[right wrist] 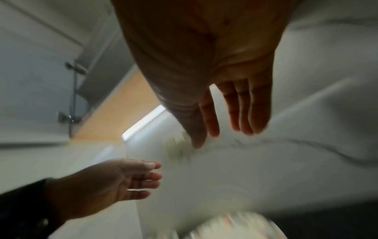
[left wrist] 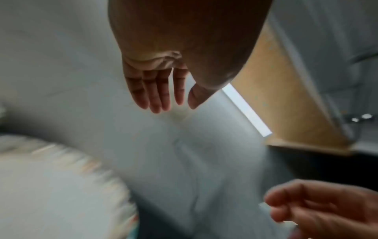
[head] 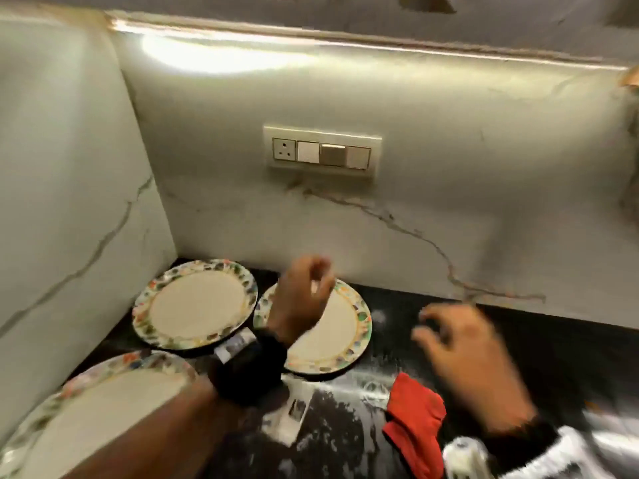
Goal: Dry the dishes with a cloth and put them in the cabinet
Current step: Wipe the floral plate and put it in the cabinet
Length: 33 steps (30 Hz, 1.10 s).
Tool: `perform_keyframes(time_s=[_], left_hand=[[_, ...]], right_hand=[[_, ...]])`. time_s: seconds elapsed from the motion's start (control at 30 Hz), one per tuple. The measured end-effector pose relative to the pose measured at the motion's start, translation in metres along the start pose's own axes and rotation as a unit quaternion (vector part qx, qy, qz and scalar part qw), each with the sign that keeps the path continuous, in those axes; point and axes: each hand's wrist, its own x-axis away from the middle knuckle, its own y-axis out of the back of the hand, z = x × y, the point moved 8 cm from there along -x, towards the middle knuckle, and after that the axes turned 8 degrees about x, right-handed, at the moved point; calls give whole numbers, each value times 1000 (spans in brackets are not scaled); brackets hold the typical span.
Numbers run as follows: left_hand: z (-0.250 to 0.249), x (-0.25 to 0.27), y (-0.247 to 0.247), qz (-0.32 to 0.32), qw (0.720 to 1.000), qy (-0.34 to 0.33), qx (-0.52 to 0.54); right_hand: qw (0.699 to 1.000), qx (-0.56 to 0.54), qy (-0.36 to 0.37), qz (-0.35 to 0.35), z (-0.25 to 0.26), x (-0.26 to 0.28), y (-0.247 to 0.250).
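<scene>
Three white plates with flowered rims lie on the black counter: one in the back corner (head: 195, 304), one to its right (head: 340, 337) and one at the near left (head: 103, 402). A red cloth (head: 416, 421) lies crumpled on the counter to the right of the plates. My left hand (head: 306, 293) hovers above the right-hand plate, fingers straight and empty in the left wrist view (left wrist: 161, 93). My right hand (head: 460, 344) hangs over the counter just beyond the cloth, fingers relaxed and holding nothing (right wrist: 231, 119). Both hands are blurred.
A marble-look wall with a switch panel (head: 321, 150) stands behind the counter, and a side wall (head: 65, 188) closes the corner at the left. An upper cabinet with a metal handle (right wrist: 71, 97) and a light strip hangs overhead. The counter (head: 332, 420) looks wet and speckled.
</scene>
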Motion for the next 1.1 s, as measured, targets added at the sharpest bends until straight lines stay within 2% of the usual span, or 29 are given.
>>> perform_keyframes(time_s=[0.03, 0.07, 0.1, 0.13, 0.2, 0.27, 0.33, 0.4, 0.47, 0.57, 0.67, 0.77, 0.87, 0.97, 1.1], left_hand=[[64, 8, -10, 17, 996, 81, -45], [122, 17, -18, 38, 982, 172, -67], [167, 30, -19, 51, 961, 265, -65], [198, 39, -17, 30, 941, 332, -47], [250, 42, -15, -27, 908, 417, -3], [315, 35, -31, -54, 877, 468, 93], [368, 28, -46, -55, 864, 491, 100], [352, 31, -49, -51, 836, 528, 138], [310, 32, -37, -30, 851, 512, 117], [295, 33, -37, -35, 857, 496, 133], [294, 29, -50, -34, 855, 494, 155], [282, 33, -44, -82, 847, 501, 157], [252, 31, -24, -121, 877, 449, 119], [220, 30, -19, -125, 900, 396, 134], [180, 33, -23, -121, 915, 339, 182]], right_hand=[[998, 3, -9, 65, -5, 14, -47], [983, 55, -32, 172, -17, 26, -97], [967, 74, -29, 241, -24, 39, -128], [957, 108, -34, 267, -34, 44, -149], [949, 117, -47, 288, -48, 53, -169], [949, 108, -44, 294, -51, 61, -184], [948, 91, -74, 295, -57, 61, -189], [950, 87, -94, 285, -58, 60, -191], [951, 99, -117, 269, -62, 61, -196], [943, 111, -158, 272, -68, 64, -198], [944, 114, -169, 259, -69, 59, -191], [943, 47, -218, 246, -79, 61, -184], [961, -80, -225, 139, -76, 33, -152], [963, -180, -191, 67, -62, -7, -121], [967, -181, -177, 2, -58, -60, -112]])
